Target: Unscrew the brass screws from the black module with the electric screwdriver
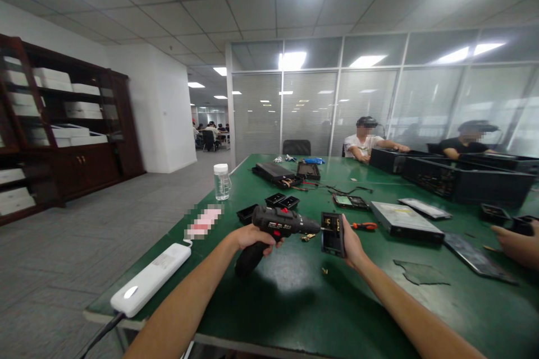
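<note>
My left hand point(256, 237) is wrapped around the grip of a black cordless drill point(275, 221) with red buttons, its chuck pointing right. In my right hand point(352, 242) is a small black plastic housing point(333, 245), tilted up with its open side toward the drill. Brass-coloured parts show inside it. The drill's bit reaches the housing; whether it sits on a screw is too small to tell. Below and behind the drill's tip lie small brass pieces point(308, 237). Black plastic trays point(283, 201) stand just behind the drill, and an orange-handled screwdriver point(364, 226) lies behind my right hand.
On the green table point(269, 303) are a white power strip point(151, 277), a lidded clear bottle point(222, 182), a silver drive point(405, 220), a broken dark sheet point(421, 273) and large black cases point(463, 178). Another person's hand point(516, 244) is at the right; two people sit across.
</note>
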The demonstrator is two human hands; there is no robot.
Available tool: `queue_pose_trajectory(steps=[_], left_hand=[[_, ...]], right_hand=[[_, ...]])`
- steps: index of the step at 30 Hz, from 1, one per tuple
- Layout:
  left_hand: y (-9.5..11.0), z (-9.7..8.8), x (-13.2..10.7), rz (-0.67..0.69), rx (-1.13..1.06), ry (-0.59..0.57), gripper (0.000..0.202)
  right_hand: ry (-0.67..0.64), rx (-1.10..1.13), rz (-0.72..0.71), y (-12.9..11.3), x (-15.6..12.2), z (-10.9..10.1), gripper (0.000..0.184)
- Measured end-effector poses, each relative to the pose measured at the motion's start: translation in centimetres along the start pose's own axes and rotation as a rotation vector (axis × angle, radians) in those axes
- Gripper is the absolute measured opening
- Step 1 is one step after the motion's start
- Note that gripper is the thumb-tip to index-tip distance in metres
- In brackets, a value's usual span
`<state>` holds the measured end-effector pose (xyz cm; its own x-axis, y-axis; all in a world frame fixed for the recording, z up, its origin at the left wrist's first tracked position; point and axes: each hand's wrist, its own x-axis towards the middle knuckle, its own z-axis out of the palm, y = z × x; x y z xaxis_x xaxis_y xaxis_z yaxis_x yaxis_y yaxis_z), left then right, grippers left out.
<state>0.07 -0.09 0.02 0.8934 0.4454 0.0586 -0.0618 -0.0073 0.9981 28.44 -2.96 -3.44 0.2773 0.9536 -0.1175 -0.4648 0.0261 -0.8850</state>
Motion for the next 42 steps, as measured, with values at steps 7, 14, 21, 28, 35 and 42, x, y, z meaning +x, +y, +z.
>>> queue_pose_trajectory(steps=[7,14,21,28,35,42], left_hand=[[0.07,0.06,0.04,-0.004,0.012,0.016,0.034],[0.11,0.03,0.04,0.0,0.016,0.012,0.033],[-0.06,-0.07,0.07,-0.006,0.019,0.025,0.035],[-0.06,-0.12,0.1,-0.009,0.018,0.02,0.035],[0.03,-0.1,0.02,-0.028,0.001,0.019,0.035],[-0.08,-0.15,0.04,-0.004,-0.006,-0.001,0.033]], right_hand=[[-0.006,-0.004,0.008,-0.03,-0.04,-0.01,0.027],[-0.024,-0.013,0.015,-0.06,-0.13,0.09,0.028],[-0.017,-0.025,0.002,-0.1,-0.2,0.03,0.028],[-0.036,-0.046,-0.044,-0.01,-0.15,0.02,0.028],[-0.024,-0.037,-0.026,0.06,0.07,-0.14,0.027],[-0.027,-0.028,0.011,-0.02,0.03,-0.07,0.03]])
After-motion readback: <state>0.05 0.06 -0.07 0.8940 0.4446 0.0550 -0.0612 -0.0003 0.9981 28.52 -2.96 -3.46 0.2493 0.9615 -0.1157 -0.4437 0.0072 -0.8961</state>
